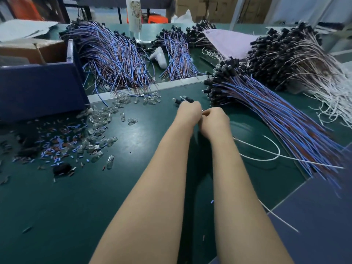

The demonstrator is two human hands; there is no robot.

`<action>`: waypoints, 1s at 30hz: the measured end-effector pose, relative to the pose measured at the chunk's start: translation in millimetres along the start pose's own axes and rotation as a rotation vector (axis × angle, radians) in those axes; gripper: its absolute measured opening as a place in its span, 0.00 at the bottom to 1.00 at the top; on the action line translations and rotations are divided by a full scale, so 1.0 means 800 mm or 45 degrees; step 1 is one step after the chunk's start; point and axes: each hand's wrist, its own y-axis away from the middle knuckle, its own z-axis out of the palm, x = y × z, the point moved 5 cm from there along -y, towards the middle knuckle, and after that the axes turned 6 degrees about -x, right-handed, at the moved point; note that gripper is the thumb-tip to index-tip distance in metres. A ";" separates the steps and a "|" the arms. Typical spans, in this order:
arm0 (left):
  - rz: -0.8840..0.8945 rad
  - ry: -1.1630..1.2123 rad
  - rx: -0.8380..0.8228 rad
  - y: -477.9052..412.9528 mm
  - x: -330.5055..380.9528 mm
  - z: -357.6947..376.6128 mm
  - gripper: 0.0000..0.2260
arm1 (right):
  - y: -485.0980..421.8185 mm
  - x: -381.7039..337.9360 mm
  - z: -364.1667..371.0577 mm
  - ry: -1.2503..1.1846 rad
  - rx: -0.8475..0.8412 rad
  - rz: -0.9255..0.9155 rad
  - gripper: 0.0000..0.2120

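Forearms [162, 187] stretched over green table [57, 216]. Left hand [188, 113]: grip closed round a few black sockets [183, 101], which poke out past the knuckles. Right hand [215, 121]: touching the left, grip pinched on what looks like a wire end [203, 110]. Loose glass bulbs [99, 130] and wire scraps [57, 147] lie to the left. Wired blue-lead pile [266, 111] lies to the right, with more heaps [114, 54] beyond. Judged mid-batch: many assembled, many bulbs left.

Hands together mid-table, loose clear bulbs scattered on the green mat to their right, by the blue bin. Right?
No: the head view shows the clear bulbs scattered left of the hands, by the blue bin. The left hand, gripping black sockets, meets the right hand over the green mat.
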 end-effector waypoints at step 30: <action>0.405 0.516 1.277 0.265 -0.038 -0.427 0.04 | 0.272 -0.319 0.255 -0.238 -0.769 -1.021 0.12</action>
